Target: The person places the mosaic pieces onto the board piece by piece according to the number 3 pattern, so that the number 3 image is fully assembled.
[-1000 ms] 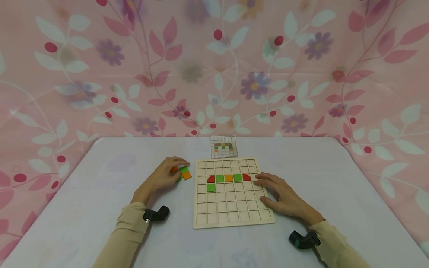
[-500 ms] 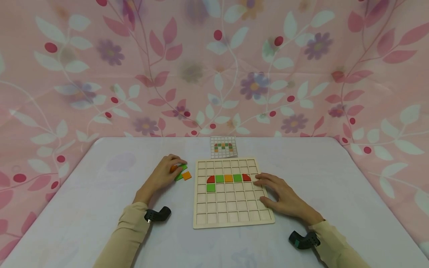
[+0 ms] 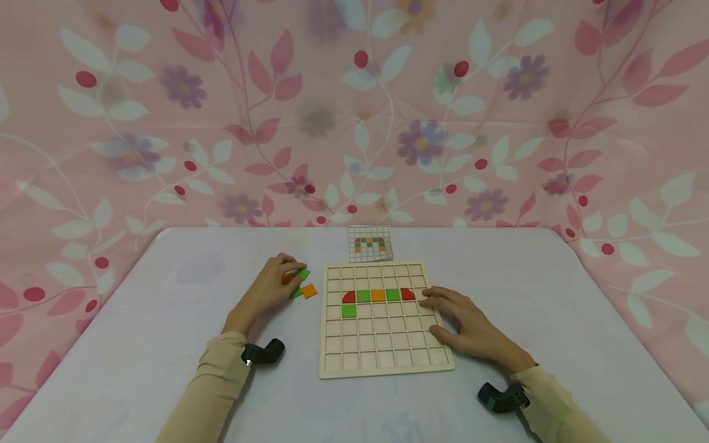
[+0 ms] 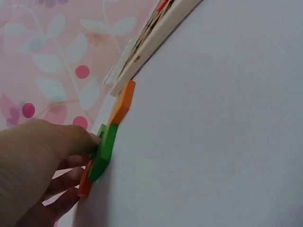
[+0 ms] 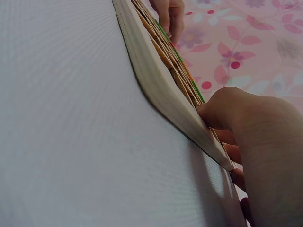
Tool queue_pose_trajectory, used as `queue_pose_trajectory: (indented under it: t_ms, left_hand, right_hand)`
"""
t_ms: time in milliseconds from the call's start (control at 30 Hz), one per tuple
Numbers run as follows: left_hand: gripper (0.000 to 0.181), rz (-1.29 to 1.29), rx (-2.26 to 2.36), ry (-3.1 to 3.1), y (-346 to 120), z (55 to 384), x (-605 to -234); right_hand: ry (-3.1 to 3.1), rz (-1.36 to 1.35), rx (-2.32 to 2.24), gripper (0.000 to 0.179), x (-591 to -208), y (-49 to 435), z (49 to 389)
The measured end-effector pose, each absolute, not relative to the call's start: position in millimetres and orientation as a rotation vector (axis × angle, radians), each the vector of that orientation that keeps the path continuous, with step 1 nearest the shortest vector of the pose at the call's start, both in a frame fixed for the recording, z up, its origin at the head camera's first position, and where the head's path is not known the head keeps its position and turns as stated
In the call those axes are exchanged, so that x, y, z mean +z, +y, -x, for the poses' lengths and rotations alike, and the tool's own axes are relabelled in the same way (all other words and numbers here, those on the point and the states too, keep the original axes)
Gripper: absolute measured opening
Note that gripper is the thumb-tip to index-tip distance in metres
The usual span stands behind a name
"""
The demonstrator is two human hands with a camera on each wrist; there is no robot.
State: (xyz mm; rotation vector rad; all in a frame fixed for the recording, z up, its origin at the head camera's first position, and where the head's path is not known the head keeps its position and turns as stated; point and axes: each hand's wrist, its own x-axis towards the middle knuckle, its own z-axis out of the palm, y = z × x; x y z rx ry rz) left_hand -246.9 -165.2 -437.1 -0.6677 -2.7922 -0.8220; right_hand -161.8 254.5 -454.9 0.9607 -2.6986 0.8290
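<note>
My left hand [image 3: 268, 287] is at a small group of loose tiles left of the board, with thumb and fingers pinching a green square tile [image 3: 303, 273]. Beneath and beside it lie another green tile [image 4: 105, 156] and an orange square tile [image 3: 309, 291]. A second orange tile [image 4: 85, 180] is partly hidden by the fingers. My right hand [image 3: 471, 325] rests on the right edge of the wooden grid board [image 3: 388, 371], thumb and fingertips touching it. A row on the board runs red quarter-round [image 3: 349, 297], green, orange, green, red quarter-round [image 3: 407, 294]. One green tile [image 3: 349, 311] sits below the row's left end.
Behind the board lies a pattern card [image 3: 369, 253] showing a coloured grid. A white cloth covers the table [image 3: 138, 344], and a floral curtain [image 3: 354, 111] hangs along its back edge. Both wrists carry black cameras [image 3: 264, 352].
The green tile under my left fingers has shifted away from the orange square, toward the back of the table. The left hand has drawn slightly left. My right hand stays still.
</note>
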Motion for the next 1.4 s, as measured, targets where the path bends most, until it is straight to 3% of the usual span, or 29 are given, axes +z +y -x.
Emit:
queue_pose_trajectory:
  t_ms: [1400]
  left_hand:
    - [0.029,0.488,-0.776,-2.787,-152,248,-434]
  right_hand:
    - [-2.682,-0.961,0.833,0.044,-456,254,163]
